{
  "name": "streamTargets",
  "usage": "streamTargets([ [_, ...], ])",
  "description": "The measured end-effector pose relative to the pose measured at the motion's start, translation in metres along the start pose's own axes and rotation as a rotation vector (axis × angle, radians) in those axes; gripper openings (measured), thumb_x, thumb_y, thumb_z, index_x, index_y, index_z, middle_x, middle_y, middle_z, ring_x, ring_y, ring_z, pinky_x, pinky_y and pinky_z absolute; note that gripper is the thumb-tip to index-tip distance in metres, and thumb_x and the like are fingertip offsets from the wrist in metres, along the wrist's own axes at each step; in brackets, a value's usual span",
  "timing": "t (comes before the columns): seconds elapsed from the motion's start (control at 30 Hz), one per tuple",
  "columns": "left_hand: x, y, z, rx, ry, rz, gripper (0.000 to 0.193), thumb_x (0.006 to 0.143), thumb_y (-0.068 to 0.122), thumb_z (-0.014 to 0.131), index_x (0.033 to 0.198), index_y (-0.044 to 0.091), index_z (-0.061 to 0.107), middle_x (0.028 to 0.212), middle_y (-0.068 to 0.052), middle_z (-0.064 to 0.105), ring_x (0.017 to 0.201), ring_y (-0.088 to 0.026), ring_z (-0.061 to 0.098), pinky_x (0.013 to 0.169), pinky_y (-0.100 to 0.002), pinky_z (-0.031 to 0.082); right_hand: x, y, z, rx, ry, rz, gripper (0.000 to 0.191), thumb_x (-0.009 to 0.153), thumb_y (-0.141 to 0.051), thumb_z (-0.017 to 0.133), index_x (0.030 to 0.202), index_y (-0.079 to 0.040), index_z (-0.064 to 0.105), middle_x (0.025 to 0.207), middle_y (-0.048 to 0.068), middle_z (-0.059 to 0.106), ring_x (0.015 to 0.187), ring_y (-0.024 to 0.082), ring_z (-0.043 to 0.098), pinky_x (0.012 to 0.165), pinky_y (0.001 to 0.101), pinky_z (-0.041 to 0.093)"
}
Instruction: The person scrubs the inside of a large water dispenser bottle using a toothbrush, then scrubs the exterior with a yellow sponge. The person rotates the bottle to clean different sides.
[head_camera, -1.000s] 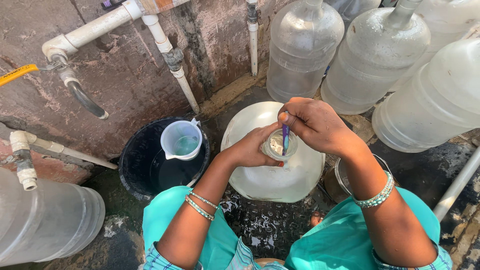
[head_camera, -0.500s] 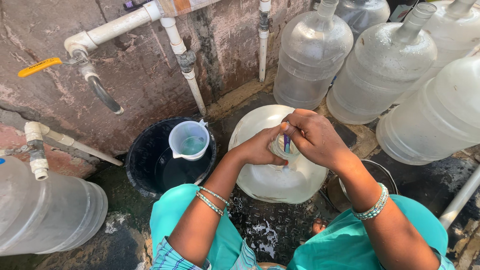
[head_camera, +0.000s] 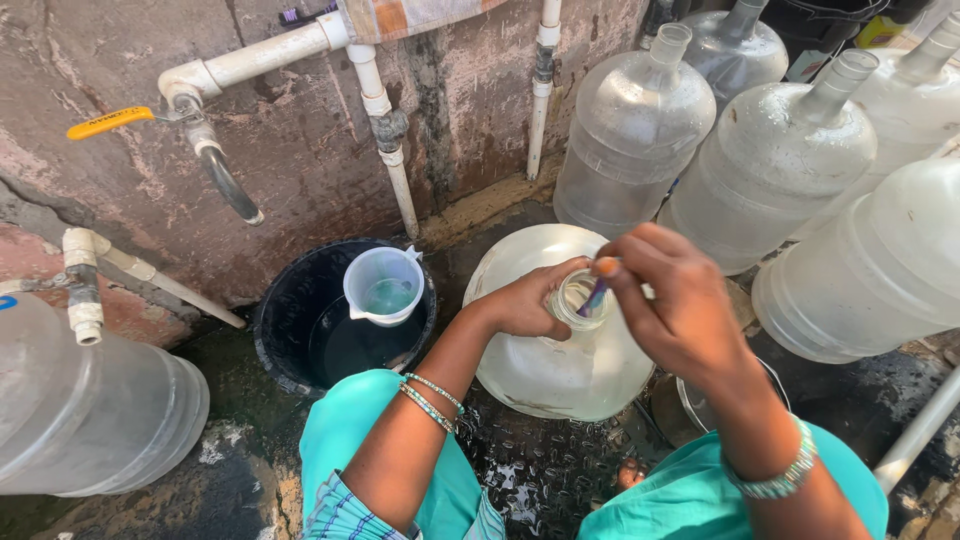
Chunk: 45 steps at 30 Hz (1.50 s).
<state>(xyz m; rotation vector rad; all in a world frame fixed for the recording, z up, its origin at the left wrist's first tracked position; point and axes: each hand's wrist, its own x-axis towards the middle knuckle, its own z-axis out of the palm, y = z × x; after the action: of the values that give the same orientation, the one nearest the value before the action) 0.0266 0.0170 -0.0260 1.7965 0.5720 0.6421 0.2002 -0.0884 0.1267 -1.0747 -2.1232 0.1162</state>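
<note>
A large clear water jug (head_camera: 545, 360) stands upright on the wet ground in front of me. My left hand (head_camera: 528, 300) wraps around its open neck (head_camera: 577, 300). My right hand (head_camera: 675, 300) hovers over the neck, its fingers pinched on a thin bluish stick-like tool (head_camera: 595, 296) that reaches down into the opening. Bangles sit on both wrists.
A black bucket (head_camera: 290, 330) of water with a white plastic mug (head_camera: 383, 287) floating in it sits to the left. White pipes and a tap (head_camera: 230, 185) with a yellow lever (head_camera: 108, 122) run along the wall. Several big clear jugs (head_camera: 770, 180) crowd the right; another lies at the left (head_camera: 90, 420).
The view has shifted a little closer and lower. My right hand still works the thin tool in the jug's neck while my left hand keeps its hold there.
</note>
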Motion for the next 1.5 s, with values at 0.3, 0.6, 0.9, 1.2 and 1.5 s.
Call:
streamTargets([
  [0.3,-0.006,0.013,0.000,0.051,-0.040,-0.030,0.089,0.061,-0.003,0.075,0.144,0.016,0.050,0.124,-0.004,0.067,0.118,-0.019,0.063,0.109,-0.034,0.047,0.000,-0.004,-0.020,0.127,0.075,0.065,0.022,0.103,-0.016,0.055,0.093,0.000,0.067,0.090,0.011,0.067,0.080,0.025,0.067,0.073,0.0374,0.052],
  [0.6,-0.006,-0.002,-0.005,0.081,-0.015,-0.065,0.101,0.063,0.003,0.082,0.152,0.020,0.039,0.127,-0.003,0.065,0.121,-0.018,0.060,0.108,-0.034,0.046,-0.001,0.009,0.019,-0.143,-0.099,0.017,0.016,0.099,-0.016,0.059,0.100,-0.001,0.064,0.089,0.017,0.063,0.082,0.038,0.065,0.069,0.0464,0.048],
  [0.9,-0.015,0.003,-0.010,-0.002,-0.061,0.003,0.090,0.063,-0.002,0.078,0.146,0.015,0.049,0.129,-0.005,0.064,0.124,-0.019,0.059,0.111,-0.035,0.045,0.002,-0.010,-0.017,0.129,-0.040,0.156,0.017,0.102,-0.016,0.054,0.100,-0.003,0.065,0.084,0.012,0.064,0.072,0.028,0.065,0.065,0.0382,0.050],
  [1.2,-0.016,0.005,-0.007,0.153,-0.029,-0.055,0.097,0.063,0.001,0.080,0.151,0.016,0.040,0.128,-0.005,0.063,0.121,-0.019,0.059,0.109,-0.034,0.045,0.005,0.016,0.026,-0.023,-0.147,-0.035,0.010,0.097,-0.012,0.059,0.095,-0.003,0.062,0.084,0.014,0.063,0.085,0.035,0.059,0.075,0.0449,0.046],
  [1.5,-0.018,0.011,-0.004,0.073,-0.100,-0.006,0.090,0.062,-0.002,0.075,0.146,0.016,0.049,0.128,-0.004,0.066,0.121,-0.019,0.061,0.110,-0.034,0.047,-0.005,-0.013,-0.030,0.113,-0.013,-0.020,0.016,0.102,-0.013,0.055,0.095,-0.002,0.064,0.081,0.011,0.061,0.074,0.026,0.062,0.069,0.0362,0.048],
])
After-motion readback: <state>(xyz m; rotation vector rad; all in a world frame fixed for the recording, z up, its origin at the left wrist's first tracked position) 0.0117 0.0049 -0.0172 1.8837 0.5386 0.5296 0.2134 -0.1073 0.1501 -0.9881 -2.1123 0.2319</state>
